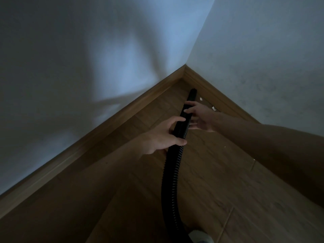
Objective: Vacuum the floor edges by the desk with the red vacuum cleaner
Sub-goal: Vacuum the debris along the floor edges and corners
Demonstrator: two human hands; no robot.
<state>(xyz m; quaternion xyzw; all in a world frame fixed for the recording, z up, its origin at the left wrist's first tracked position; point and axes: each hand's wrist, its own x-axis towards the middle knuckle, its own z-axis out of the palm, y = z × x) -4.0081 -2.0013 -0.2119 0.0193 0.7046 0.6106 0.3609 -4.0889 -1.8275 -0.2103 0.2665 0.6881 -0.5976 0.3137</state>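
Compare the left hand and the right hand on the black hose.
The left hand wraps curled fingers round the black hose; the right hand lays straighter, spread fingers on it. The left hand sits nearer the person, on the ribbed part; the right hand sits further along, toward the nozzle tip. Both touch the same hose.

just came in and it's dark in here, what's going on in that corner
A person is vacuuming the room's corner. The left hand grips the black hose where it meets the nozzle. The right hand lays its fingers on the nozzle nearer the tip. The tip points at the floor close to the right skirting board. A few white scraps lie along that board, not yet picked up.
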